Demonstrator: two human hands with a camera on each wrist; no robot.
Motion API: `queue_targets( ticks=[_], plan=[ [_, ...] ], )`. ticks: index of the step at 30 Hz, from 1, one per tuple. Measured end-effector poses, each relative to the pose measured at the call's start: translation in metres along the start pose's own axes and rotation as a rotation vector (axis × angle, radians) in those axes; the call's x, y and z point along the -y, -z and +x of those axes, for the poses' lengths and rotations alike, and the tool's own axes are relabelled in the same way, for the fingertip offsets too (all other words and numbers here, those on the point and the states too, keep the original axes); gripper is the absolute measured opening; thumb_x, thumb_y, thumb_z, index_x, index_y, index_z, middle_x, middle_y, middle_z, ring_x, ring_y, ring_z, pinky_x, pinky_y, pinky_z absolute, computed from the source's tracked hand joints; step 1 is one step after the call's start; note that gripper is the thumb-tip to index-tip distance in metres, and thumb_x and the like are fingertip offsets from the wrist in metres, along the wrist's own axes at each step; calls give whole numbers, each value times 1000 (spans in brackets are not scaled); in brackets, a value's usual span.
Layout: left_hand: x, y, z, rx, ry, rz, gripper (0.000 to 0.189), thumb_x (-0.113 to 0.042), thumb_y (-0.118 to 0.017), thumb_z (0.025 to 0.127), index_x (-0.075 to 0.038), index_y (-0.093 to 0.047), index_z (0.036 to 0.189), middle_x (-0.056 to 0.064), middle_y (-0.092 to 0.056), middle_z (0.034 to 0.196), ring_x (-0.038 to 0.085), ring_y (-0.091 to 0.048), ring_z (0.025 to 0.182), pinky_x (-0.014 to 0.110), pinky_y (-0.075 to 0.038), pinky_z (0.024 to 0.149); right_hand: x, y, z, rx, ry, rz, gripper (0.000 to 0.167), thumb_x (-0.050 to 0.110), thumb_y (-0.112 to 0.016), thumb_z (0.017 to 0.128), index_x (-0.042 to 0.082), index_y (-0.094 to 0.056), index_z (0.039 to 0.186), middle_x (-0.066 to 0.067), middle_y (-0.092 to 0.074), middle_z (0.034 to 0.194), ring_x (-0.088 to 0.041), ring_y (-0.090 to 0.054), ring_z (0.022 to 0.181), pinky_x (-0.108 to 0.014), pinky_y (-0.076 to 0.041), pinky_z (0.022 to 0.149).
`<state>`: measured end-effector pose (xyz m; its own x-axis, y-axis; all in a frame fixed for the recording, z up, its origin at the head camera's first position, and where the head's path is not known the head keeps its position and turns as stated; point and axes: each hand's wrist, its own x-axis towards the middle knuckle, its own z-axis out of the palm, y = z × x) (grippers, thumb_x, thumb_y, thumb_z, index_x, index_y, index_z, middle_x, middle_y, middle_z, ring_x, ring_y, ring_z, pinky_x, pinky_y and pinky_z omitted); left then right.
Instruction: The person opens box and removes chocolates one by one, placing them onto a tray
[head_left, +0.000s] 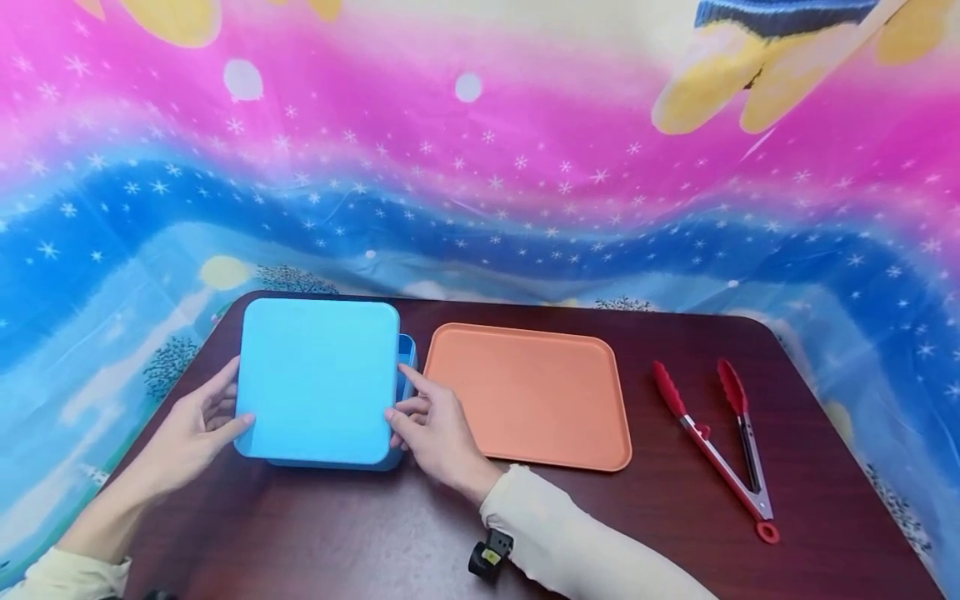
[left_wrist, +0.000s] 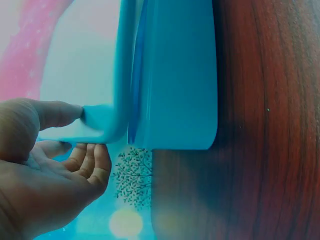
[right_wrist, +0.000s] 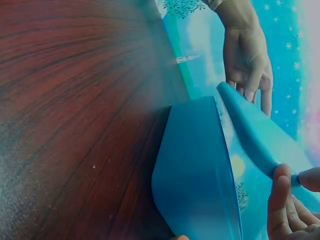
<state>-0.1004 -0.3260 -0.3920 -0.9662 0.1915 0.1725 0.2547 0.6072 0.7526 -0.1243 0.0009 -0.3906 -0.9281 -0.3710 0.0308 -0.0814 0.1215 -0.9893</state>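
Backdrop (head_left: 480,167): snowflake-print cloth, hung behind the whole setup, not part of the action.
Bench (head_left: 345,525): dark woodgrain top, everything else is set on it or held over it.
Box (right_wrist: 195,165): the blue one, sat on the bench toward the left; a strip of its right rim is left uncovered in the head view. The inside is mostly hidden, so whether it's been filled can't be told.
Orange tray (head_left: 540,392): laid flat just beside the box, on its right. Untouched, so nothing's being done with it right now.
Lid (head_left: 318,379): held over the box, offset to the left and tilted, gap looking wider toward the right side. Not seated, so that bit isn't finished; taken off or put on, honestly can't be told. Either seating it or setting it aside seems left to be done.
Tongs (head_left: 720,462): red-tipped, arms spread, parked right of the tray, not being used.
Left hand (head_left: 195,421): lid's left edge is pinched, thumb on top, fingers curled at the edge.
Right hand (head_left: 442,425): lid's right edge is clamped between thumb and fingers.
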Motion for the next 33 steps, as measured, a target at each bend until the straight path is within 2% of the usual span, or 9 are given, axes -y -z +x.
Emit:
queue_targets(
  ticks=[2, 6, 8, 12, 18, 21, 24, 27, 33],
  plan=[
    [1, 2, -1, 5, -6, 15, 79, 1, -60, 99, 0, -12, 161, 17, -58, 130, -27, -45, 106, -3, -43, 80, -1, -2, -1, 21, -11, -1, 60, 8, -63, 99, 8, -40, 155, -15, -77, 94, -19, -70, 64, -29, -63, 64],
    [5, 7, -4, 2, -15, 26, 72, 2, -57, 100, 3, -17, 160, -22, -59, 117, -24, -51, 103, 1, -46, 76, -3, -8, -4, 45, -45, -1, 57, 10, -61, 101, 3, -41, 153, -14, -77, 87, -19, -70, 63, -36, -64, 64],
    [7, 10, -4, 4, 1, 45, 68, 0, -55, 101, 4, -20, 159, -30, -58, 112, -23, -52, 101, 2, -48, 75, -4, -11, -7, 55, -56, 4, 56, 10, -61, 101, 0, -41, 153, -14, -77, 85, -19, -71, 62, -41, -64, 64],
    [7, 17, -6, 21, 74, 104, 60, -8, -53, 105, 4, -26, 158, 1, -69, 117, -25, -50, 98, 5, -49, 71, -3, -17, -9, 77, -73, 5, 55, 11, -60, 102, -3, -41, 151, -15, -78, 86, -27, -73, 65, -44, -64, 63],
    [9, 24, -13, 52, 152, 109, 51, -12, -46, 108, 11, -32, 152, -16, -68, 98, -2, -57, 71, 25, -44, 51, -5, -28, -11, 100, -108, -10, 52, 12, -60, 102, -7, -44, 148, -15, -77, 82, -32, -74, 65, -37, -63, 58],
    [13, 29, -18, 88, 202, 113, 47, -13, -42, 109, 14, -36, 147, 12, -72, 110, -9, -58, 74, 22, -52, 55, -6, -33, -13, 122, -135, -7, 50, 12, -59, 103, -9, -45, 146, -15, -77, 82, -31, -74, 64, -37, -63, 57],
    [18, 36, -21, 133, 253, 116, 45, -14, -39, 110, 17, -37, 143, 37, -62, 121, -16, -59, 85, 26, -62, 66, -5, -38, -16, 149, -167, 6, 48, 12, -58, 103, -11, -47, 143, -14, -77, 82, -27, -74, 62, -37, -63, 57],
    [17, 44, -21, 186, 319, 108, 47, -17, -37, 111, 18, -36, 142, 32, -64, 119, -16, -58, 85, 33, -64, 70, -4, -44, -17, 173, -194, 7, 40, 13, -59, 103, -9, -55, 136, -12, -76, 79, -27, -73, 61, -35, -62, 54],
    [9, 58, -23, 304, 452, 130, 50, -23, -31, 113, 20, -35, 139, 5, -54, 86, 0, -56, 74, 32, -62, 68, -4, -57, -22, 222, -210, -4, 14, 14, -63, 101, 2, -67, 107, -15, -76, 76, -31, -73, 59, -29, -58, 47]
  ],
)
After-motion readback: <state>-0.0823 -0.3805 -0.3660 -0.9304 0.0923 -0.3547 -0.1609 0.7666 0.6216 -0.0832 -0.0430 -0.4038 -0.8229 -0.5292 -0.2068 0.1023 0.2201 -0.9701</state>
